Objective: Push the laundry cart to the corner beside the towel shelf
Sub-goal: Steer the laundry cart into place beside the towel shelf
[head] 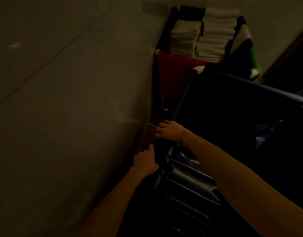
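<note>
Dark-blue fabric laundry cart stands along the wall, its far end just short of the towel shelf. The left grip clasps the cart's near-left rim. The right grip lies over that rim farther ahead, its hold unclear. The cart's long axis likely runs from both grips toward the shelf corner.

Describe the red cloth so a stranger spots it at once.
Find the dark towel shelf against the pale wall. Just in front of its two stacks of folded white towels, beyond the dark blue fabric laundry cart, sits the red cloth. It is the only red item among white and black linen.
</note>
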